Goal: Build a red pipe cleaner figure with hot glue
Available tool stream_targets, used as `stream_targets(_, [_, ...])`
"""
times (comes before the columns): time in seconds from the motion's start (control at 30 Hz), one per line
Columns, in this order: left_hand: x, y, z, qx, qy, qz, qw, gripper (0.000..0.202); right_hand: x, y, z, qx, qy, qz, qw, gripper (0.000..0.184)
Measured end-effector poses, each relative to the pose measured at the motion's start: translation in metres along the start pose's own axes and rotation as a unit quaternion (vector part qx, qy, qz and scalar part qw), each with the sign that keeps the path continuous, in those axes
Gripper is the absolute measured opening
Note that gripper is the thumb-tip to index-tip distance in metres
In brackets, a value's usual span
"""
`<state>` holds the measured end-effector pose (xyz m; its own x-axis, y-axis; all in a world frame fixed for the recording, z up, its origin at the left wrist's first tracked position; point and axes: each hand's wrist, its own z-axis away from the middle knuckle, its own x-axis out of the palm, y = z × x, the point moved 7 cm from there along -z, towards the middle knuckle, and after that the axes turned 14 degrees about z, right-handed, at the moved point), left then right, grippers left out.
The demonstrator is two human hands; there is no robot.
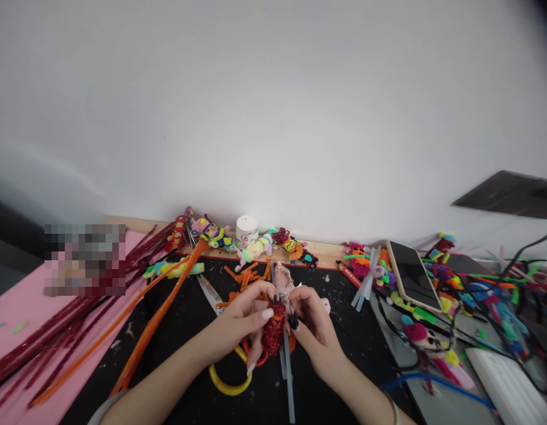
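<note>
My left hand point(252, 319) is closed, thumb and fingers pinching a red glittery pipe-cleaner piece point(273, 341) with a bit of orange near its top. From the other side my right hand point(315, 330) is closed at the same piece's upper edge, its thumb bent inward; the exact grip is partly hidden. Under and beside my left hand lie scissors point(230, 386) with yellow and red handles, blade point(208, 295) pointing away. Translucent glue sticks point(288, 378) lie below the piece. Just beyond my fingertips is a pale pink fuzzy item point(283, 278), partly covered by my hands.
Orange cut pipe-cleaner bits point(244, 278) lie on the black mat point(167, 342). Long orange pipe cleaners point(160, 321) and red tinsel stems point(74, 313) stretch along the left. A white cup point(247, 230) stands by the wall. At right are a phone point(414, 274) and several colourful pipe-cleaner dolls point(426, 339).
</note>
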<state>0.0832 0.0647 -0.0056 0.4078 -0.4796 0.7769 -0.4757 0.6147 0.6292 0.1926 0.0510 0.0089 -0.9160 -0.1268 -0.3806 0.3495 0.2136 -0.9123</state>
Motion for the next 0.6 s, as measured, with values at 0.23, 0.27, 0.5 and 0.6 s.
stream_targets(0.23, [0.0009,0.0005,-0.0012,-0.002,-0.002,-0.034,0.999,0.014,-0.001,-0.0053,0.0,-0.016,0.011,0.004,1.0,0.027])
stream_targets(0.27, [0.0013,0.0004,-0.0012,-0.003,-0.002,-0.037,0.999,0.015,-0.0008,-0.0056,-0.0002,-0.014,0.01,0.003,1.0,0.026])
stream_targets(0.5, [0.0013,-0.0001,-0.0009,0.0,-0.001,-0.034,0.999,0.014,0.0004,-0.0054,-0.0007,-0.005,0.004,0.011,1.0,0.022])
stream_targets(0.6, [0.0,-0.0021,-0.0008,-0.006,-0.004,-0.029,1.0,0.015,0.0002,-0.0048,-0.0005,-0.005,0.003,0.008,1.0,0.021])
